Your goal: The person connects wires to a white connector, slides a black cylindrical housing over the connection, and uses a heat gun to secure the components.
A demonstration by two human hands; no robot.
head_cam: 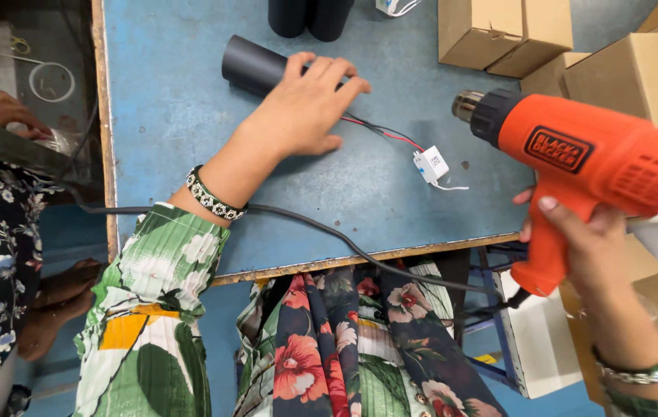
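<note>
Now my left hand (306, 108) presses the black tube (252, 68) at eleven o'clock; my right hand (583, 232) grips the heat gun (599, 154) at three.

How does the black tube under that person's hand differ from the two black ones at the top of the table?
The black tube lies on its side on the blue table; the two black cylinders at the far edge appear to stand upright. The left hand rests on the lying tube, while nobody touches the standing pair. Red and black wires trail from the lying one to a white connector; none show at the pair. All are matt black.
</note>
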